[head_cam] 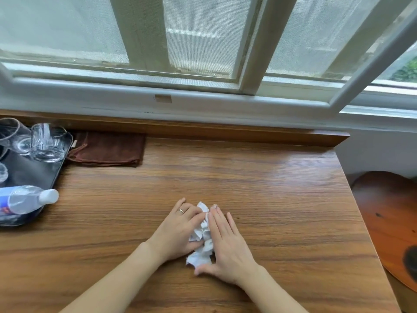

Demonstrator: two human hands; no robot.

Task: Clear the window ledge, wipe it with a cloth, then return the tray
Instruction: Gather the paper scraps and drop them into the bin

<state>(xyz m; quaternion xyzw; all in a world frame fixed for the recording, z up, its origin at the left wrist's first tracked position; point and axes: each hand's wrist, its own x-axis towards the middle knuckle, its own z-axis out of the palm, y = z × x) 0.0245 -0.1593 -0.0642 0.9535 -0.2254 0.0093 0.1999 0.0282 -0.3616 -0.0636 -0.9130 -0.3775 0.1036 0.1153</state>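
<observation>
Crumpled white tissue (203, 240) lies on the wooden worktop (270, 199), pressed between both hands. Left hand (178, 231), ring on one finger, lies on the tissue's left side with fingers bent over it. Right hand (228, 245) lies flat on the tissue's right side, fingers straight, thumb at its near edge. Left of the tissue, well apart: a plastic water bottle (24, 201) lying on its side on the near end of a black tray (36, 172). Farther along the tray: clear glasses (47, 143). Just beside the tray, against the back ledge: folded brown cloth (108, 149).
</observation>
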